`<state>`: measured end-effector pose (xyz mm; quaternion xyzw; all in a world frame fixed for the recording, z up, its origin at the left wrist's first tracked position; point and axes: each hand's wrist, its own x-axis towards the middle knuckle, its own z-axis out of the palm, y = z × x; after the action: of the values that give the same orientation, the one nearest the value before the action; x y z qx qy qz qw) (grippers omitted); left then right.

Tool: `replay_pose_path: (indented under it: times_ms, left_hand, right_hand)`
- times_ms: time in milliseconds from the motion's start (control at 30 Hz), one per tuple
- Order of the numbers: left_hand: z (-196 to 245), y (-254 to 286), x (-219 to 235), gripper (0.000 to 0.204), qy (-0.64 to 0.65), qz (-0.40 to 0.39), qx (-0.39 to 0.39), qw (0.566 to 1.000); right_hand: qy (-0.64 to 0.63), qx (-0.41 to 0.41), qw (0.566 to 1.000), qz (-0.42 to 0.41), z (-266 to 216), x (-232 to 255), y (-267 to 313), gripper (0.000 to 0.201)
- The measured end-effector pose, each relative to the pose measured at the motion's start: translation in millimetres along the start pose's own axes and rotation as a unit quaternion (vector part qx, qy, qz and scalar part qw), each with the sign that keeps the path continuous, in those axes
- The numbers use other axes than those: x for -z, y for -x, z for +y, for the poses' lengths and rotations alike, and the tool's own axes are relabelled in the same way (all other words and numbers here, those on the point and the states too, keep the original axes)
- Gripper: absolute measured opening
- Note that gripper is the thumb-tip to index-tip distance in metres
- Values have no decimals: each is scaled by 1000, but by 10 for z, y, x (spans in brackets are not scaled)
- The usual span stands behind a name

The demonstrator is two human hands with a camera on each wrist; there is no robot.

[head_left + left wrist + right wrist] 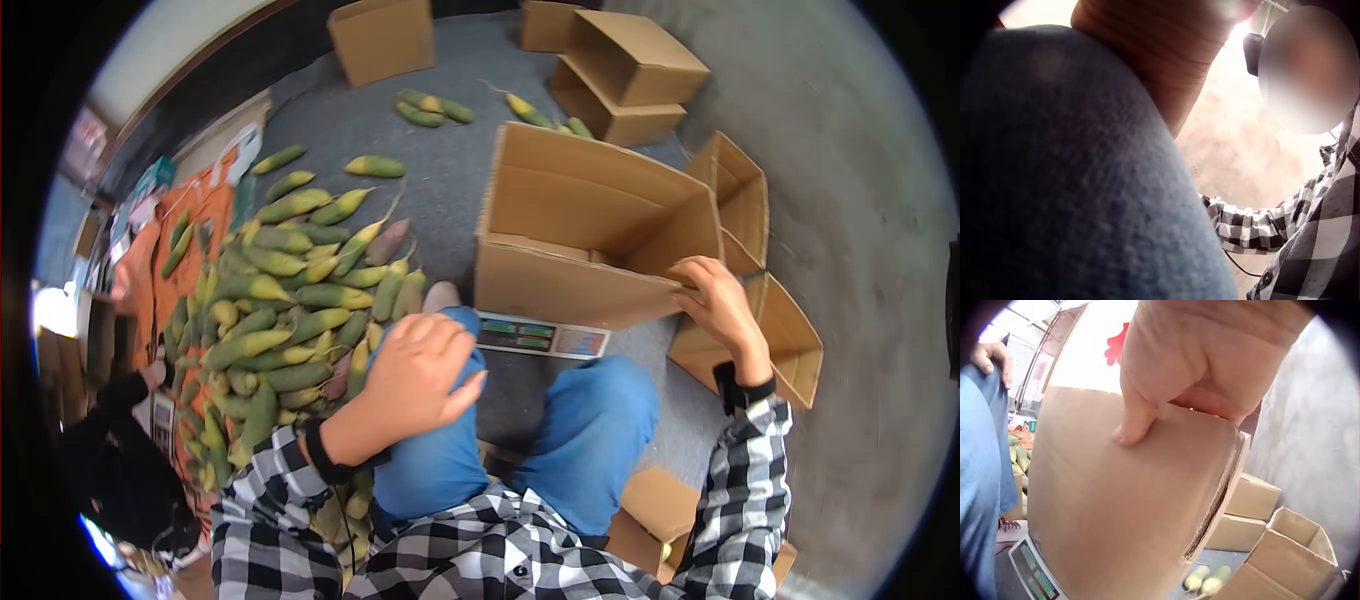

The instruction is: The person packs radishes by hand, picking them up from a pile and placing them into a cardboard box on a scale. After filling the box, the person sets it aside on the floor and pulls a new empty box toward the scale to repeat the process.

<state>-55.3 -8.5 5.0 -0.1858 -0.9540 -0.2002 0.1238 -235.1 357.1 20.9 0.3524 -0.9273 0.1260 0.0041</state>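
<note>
An open-topped cardboard box (590, 285) stands in front of the person's knees, its inside bare in the head view. My right hand (722, 305) grips the box's near right rim. In the right wrist view its thumb (1135, 425) presses the outer wall while the other fingers go over the edge, largely hidden. A digital scale (545, 336) shows its panel at the foot of the box. My left hand (425, 370) rests on the left knee, holding nothing, its fingers loosely bent. The left wrist view is mostly filled by blue trouser cloth (1085, 175).
A large heap of green radishes (290, 290) lies on the left, with a few loose ones (430, 107) farther back. Other cardboard boxes (630, 60) stand at the back and along the right wall (850, 250). Another person in black (125, 470) is at the far left.
</note>
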Motion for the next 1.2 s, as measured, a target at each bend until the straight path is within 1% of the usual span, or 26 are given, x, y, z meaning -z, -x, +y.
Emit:
replay_pose_path:
  times_ms: [33,67,133,167,233,267,300,367,400,433,467,500,567,600,633,700,733,767,833,867,900,933,1000,1100,1133,1200]
  left_hand:
    - [-12,-9,1,35,8,-2,-8,1000]
    - [-26,0,-21,33,13,19,-13,1000]
    - [-36,9,-68,30,32,51,-18,998]
    - [-33,5,-78,32,36,53,-14,998]
    - [-31,29,-66,35,70,73,-8,995]
    - [-51,60,-56,36,115,89,1,989]
    - [-79,126,-35,37,166,83,39,982]
    - [-177,313,8,34,206,105,111,967]
    - [-239,474,49,33,216,103,165,957]
    - [-315,629,126,32,252,98,213,939]
    - [-469,835,124,33,258,71,264,927]
    - [-658,1095,41,33,265,43,315,910]
    - [-959,1730,-201,37,169,-5,390,905]
    - [-1064,2026,-310,38,109,-49,427,896]
    - [-1163,2313,-430,40,50,-94,459,882]
    - [-1450,2874,-685,44,-27,-125,521,844]
    - [-1596,3051,-707,45,-83,-131,555,818]
    - [-1747,3204,-713,47,-136,-137,586,787]
    - [-2106,3519,-702,51,-206,-149,650,716]
    - [-2243,3653,-671,55,-217,-129,666,702]
    - [-2356,3759,-653,59,-229,-111,681,687]
    - [-2432,3817,-630,59,-227,-114,682,686]
    - [-2540,3886,-611,69,-190,-158,702,668]
    - [-2618,3867,-637,74,-181,-174,699,670]
    - [-2624,3858,-644,74,-178,-175,700,669]
    - [-2602,3862,-695,76,-190,-154,690,682]
  right_hand:
    - [22,-2,999,30,-118,41,-43,32]
    - [17,13,999,25,-248,58,-78,32]
    - [42,2,996,75,-531,102,-131,34]
    - [39,12,997,71,-671,141,-163,34]
    - [25,61,995,77,-1000,164,-220,34]
    - [12,86,993,75,-1138,144,-231,34]
    - [-4,101,993,63,-1274,120,-223,33]
    - [-41,124,991,12,-1516,88,-143,32]
    - [-61,133,988,-55,-1588,85,-71,33]
    - [-80,142,979,-121,-1638,95,-2,34]
    - [-74,113,970,-203,-1677,109,83,34]
    - [-75,122,968,-208,-1723,123,130,34]
    - [-88,102,972,-192,-1809,141,156,33]
    - [-89,88,976,-176,-1864,184,144,31]
    - [-92,94,975,-181,-1889,194,114,31]
    - [-114,83,983,-117,-1902,217,52,32]
    - [-128,67,984,-104,-1917,245,13,31]
    - [-127,67,984,-107,-1898,246,-5,31]
    - [-103,27,993,-43,-1821,265,-61,30]
    - [-97,7,994,-40,-1806,280,-77,28]
    - [-95,8,994,-44,-1776,275,-89,28]
    - [-91,-1,995,-41,-1741,264,-97,28]
    - [-82,-11,996,-45,-1745,239,-111,28]
    - [-87,-7,994,-69,-1780,186,-143,27]
    - [-103,-16,992,-77,-1790,159,-156,26]
    - [-96,-11,992,-81,-1818,133,-216,26]
